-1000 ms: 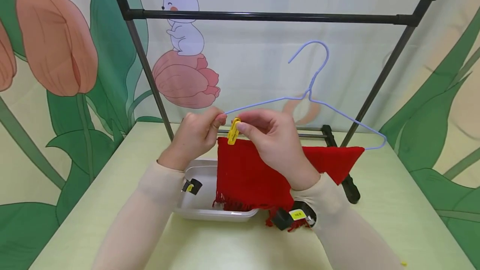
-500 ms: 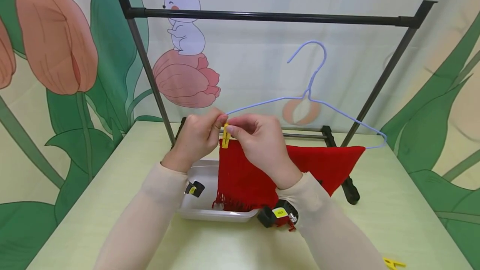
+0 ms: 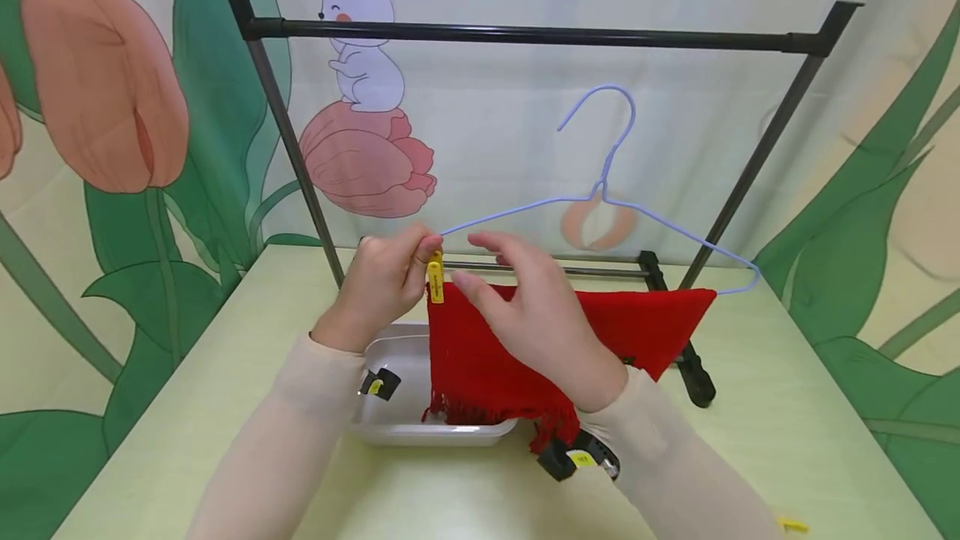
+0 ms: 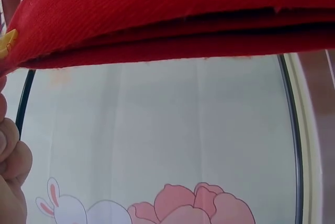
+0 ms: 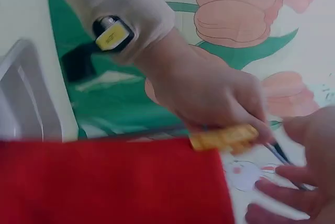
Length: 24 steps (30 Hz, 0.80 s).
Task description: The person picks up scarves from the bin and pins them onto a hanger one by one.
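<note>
My left hand (image 3: 382, 286) grips the left end of a lilac wire hanger (image 3: 517, 210), its hook pointing up. A red scarf (image 3: 487, 365) with a fringe hangs folded over the hanger's lower bar. At the scarf's upper left corner sits a yellow clothespin (image 3: 436, 277), right below the left fingers; the right wrist view shows this clothespin (image 5: 222, 137) over the scarf's edge. Just right of it, my right hand (image 3: 536, 315) holds nothing, with thumb and fingers spread apart in front of the scarf. The left wrist view looks up at the scarf's folded layers (image 4: 172, 30).
Behind the hands stands a black garment rack (image 3: 525, 34) with a horizontal top bar. A light grey plastic tray (image 3: 435, 436) sits on the table under the scarf. Another yellow piece (image 3: 793, 525) lies at the front right, partly behind the right sleeve. A printed curtain hangs behind.
The right hand brought the yellow clothespin left onto the scarf's corner, then let go and drew back slightly right with its fingers spread. The left hand kept its grip on the hanger.
</note>
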### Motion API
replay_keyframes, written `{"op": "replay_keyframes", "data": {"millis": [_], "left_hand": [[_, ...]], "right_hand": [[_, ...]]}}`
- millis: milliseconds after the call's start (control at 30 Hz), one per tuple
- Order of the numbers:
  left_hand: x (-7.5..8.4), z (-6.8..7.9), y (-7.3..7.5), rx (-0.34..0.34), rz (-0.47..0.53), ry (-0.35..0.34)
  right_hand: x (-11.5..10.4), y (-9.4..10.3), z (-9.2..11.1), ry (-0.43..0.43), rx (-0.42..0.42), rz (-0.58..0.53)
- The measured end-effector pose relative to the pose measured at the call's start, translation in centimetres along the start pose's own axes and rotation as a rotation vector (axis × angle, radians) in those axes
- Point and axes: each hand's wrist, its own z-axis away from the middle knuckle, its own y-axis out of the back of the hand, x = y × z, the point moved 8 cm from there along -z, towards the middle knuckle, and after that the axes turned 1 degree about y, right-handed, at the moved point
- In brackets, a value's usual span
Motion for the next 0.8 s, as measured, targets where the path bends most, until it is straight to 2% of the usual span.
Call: {"op": "replay_keyframes", "data": {"millis": [133,200,267,333,400,500,633,800], "left_hand": [[-0.3,0.8,0.5,0.014,-0.015,0.035],[-0.5,1.1,0.7,0.017,-0.023,0.042],[-0.6,1.3,1.0,0.023,-0.024,0.047],[-0.6,1.4,1.2,0.031,-0.024,0.043],[-0.8,1.5,1.4,0.041,-0.021,0.037],[-0.9,1.5,1.6,0.055,-0.031,0.023],[-1.0,1.5,1.7,0.061,-0.050,0.022],[-0.8,1.4,1.3,0.061,-0.047,0.033]], "right_hand": [[0.5,4.2,3.8,0.238,0.070,0.061],[1.8,6.5,6.0,0.288,0.061,0.107],[4.1,8.7,8.2,0.253,0.041,0.168],[7.3,11.0,10.4,0.154,0.018,0.238],[11.0,13.0,12.8,0.017,-0.020,0.310],[16.4,15.3,16.8,-0.170,-0.087,0.389],[22.4,16.8,22.2,-0.395,-0.199,0.424],[27.6,17.2,28.5,-0.680,-0.371,0.381]]}}
